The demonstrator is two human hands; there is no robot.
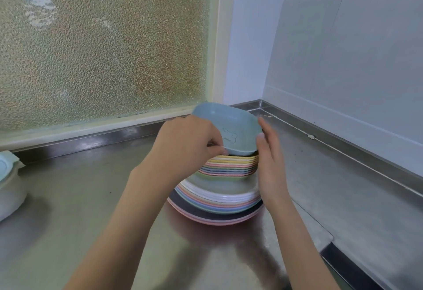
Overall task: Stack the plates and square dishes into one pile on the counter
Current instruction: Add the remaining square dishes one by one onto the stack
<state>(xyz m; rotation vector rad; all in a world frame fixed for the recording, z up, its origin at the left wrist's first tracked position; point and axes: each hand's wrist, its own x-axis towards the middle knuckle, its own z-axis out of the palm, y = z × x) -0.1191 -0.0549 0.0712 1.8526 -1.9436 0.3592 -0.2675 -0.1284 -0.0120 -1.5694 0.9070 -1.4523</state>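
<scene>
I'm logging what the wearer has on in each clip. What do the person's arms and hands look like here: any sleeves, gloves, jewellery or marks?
Both forearms are bare up to the bottom edge of the frame, with no sleeve in view. The left hand and the right hand wear no gloves. No ring, watch, bracelet or wristband shows on either hand or wrist, and no marking or bandage shows.
</scene>
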